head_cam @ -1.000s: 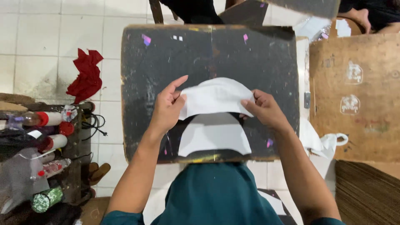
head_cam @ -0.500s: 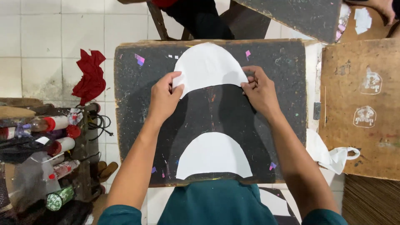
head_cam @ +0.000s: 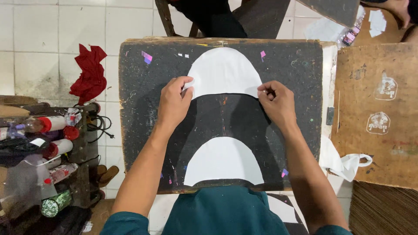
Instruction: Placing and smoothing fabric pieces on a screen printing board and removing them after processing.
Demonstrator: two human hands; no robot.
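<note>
Step in hand, as judged from the frame: laying the upper white arch-shaped piece (head_cam: 223, 73) flat on the black work board (head_cam: 139, 113). To do it well, both hands should keep even tension across the lower edge, so the piece lies without a ripple, and let the corners down together rather than one first.

Left to right:
- Red cloth (head_cam: 90, 74) on the tiled floor at 9 o'clock of the board, well apart from it. Bottles and spools (head_cam: 50, 143) on a rack below it.
- Left hand (head_cam: 173, 104): thumb and forefinger pinching the lower-left corner of the upper piece, remaining fingers curled under. Corner looks slightly lifted off the board, though the view is too flat to be sure.
- Upper piece sits at 12 o'clock on the board, dome toward the far edge, concave edge toward the person. It spans between the two hands; the body of it lies at 1 o'clock of the left fingers and 11 o'clock of the right.
- Second white arch piece (head_cam: 223, 162) lies flat at 6 o'clock, near the board's near edge, untouched, well apart from both hands.
- Right hand (head_cam: 278, 103): fingertips pressed together, pinching the lower-right corner.
- Brown board (head_cam: 374, 143) at 3 o'clock, with a white scrap (head_cam: 344, 163) beside it.
</note>
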